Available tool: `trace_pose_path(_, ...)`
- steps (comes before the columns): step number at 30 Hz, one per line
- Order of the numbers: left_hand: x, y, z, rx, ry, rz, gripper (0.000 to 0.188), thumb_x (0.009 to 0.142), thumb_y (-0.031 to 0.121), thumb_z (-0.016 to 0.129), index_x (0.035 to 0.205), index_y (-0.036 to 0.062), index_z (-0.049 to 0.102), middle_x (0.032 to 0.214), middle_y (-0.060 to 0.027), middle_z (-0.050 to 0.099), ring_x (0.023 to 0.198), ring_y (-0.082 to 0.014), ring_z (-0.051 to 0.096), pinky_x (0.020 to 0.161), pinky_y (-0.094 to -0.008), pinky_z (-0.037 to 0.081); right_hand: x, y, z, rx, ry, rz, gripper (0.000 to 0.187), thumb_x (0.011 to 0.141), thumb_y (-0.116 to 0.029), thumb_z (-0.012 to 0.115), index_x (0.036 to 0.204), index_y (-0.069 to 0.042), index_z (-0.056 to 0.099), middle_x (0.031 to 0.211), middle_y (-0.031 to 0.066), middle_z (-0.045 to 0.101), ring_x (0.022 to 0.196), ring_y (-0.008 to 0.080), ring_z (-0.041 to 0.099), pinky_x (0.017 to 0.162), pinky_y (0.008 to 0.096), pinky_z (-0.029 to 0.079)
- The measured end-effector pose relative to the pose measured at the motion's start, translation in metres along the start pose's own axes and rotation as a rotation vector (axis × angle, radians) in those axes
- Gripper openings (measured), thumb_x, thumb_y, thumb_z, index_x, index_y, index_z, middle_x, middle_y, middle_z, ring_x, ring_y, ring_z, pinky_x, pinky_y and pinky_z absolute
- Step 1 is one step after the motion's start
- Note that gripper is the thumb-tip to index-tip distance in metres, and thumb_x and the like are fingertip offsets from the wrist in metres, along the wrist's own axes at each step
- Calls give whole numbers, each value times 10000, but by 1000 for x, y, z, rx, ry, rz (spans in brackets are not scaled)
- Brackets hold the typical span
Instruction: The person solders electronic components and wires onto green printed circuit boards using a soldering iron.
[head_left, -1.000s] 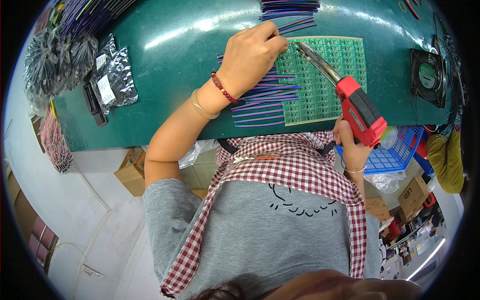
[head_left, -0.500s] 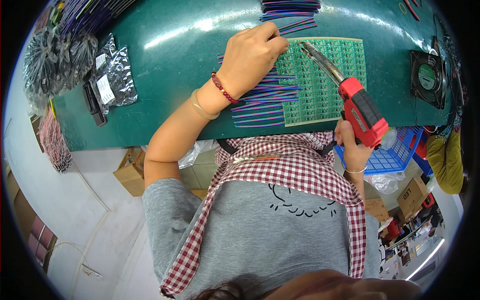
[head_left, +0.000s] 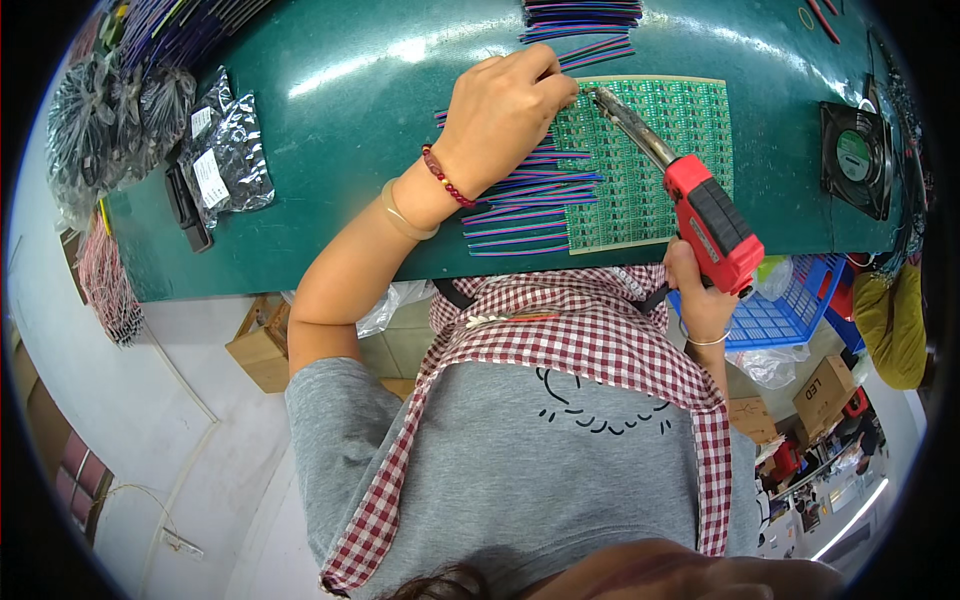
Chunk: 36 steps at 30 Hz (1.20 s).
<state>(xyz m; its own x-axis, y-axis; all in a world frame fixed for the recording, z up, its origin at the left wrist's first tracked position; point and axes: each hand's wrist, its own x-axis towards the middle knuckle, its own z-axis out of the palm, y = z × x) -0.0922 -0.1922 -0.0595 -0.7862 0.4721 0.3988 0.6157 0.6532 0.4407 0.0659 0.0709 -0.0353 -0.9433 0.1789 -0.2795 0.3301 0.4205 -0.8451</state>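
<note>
In the head view, a circuit-board panel [head_left: 655, 165] lies flat at the near side of the table [head_left: 330, 150], placed, it seems, so that both hands can reach it at once. Striped ribbon wires [head_left: 518, 246] stretch from the left with their right ends over the panel's left edge; laid roughly side by side, they presumably keep to separate rows. A thick bundle of similar wires [head_left: 580, 14] sits beyond the panel, probably kept there as a stock clear of the board. The left hand [head_left: 510, 105] arches over the wires, thumb and forefinger pinched together at the panel's far left corner, seemingly to steady something small; whether a wire is between them cannot be told. The right hand [head_left: 702, 295], near the table's edge, is clamped around the handle of a red-and-black soldering gun [head_left: 712, 222], tilted so that its metal barrel points far and left, which brings the tip close beside the left fingertips. Whether the tip touches the board is unclear.
</note>
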Motion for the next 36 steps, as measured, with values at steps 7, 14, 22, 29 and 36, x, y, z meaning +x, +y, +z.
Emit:
trace_pose_path(7,0,0,1,0,1,5,69,758,121,744,809,98,705,819,-16,624,700,-221,637,609,-343,510,1,-13,4,-6,14,-142,151,869,-109,693,952,9,647,752,62,615,625,147,563,567,294,427)
trace_pose_path(14,0,0,-1,12,-9,5,67,759,120,744,810,102,705,817,-15,623,696,-220,632,609,-341,508,4,-34,-2,339,-39,-105,392,950,-115,570,1285,76,500,708,81,561,541,122,490,511,270,416)
trace_pose_path(22,3,1,1,40,-7,16,82,761,134,747,815,105,693,823,-10,613,724,-214,626,624,-336,508,1,-31,0,444,-37,-88,447,942,-224,612,1270,62,509,746,96,584,537,125,500,524,268,447)
trace_pose_path(29,2,7,-6,84,-33,23,83,767,132,742,821,110,683,830,-2,613,787,-209,606,691,-341,489,-2,-27,-2,473,-37,-71,427,941,-213,604,1255,62,515,741,98,582,523,114,474,521,262,438)
trace_pose_path(36,-2,25,-21,103,-86,13,113,771,118,730,852,94,655,885,-33,599,867,-246,580,759,-363,454,-5,-20,-4,474,-45,-95,419,943,-200,595,1260,61,512,736,98,576,521,108,469,518,257,434)
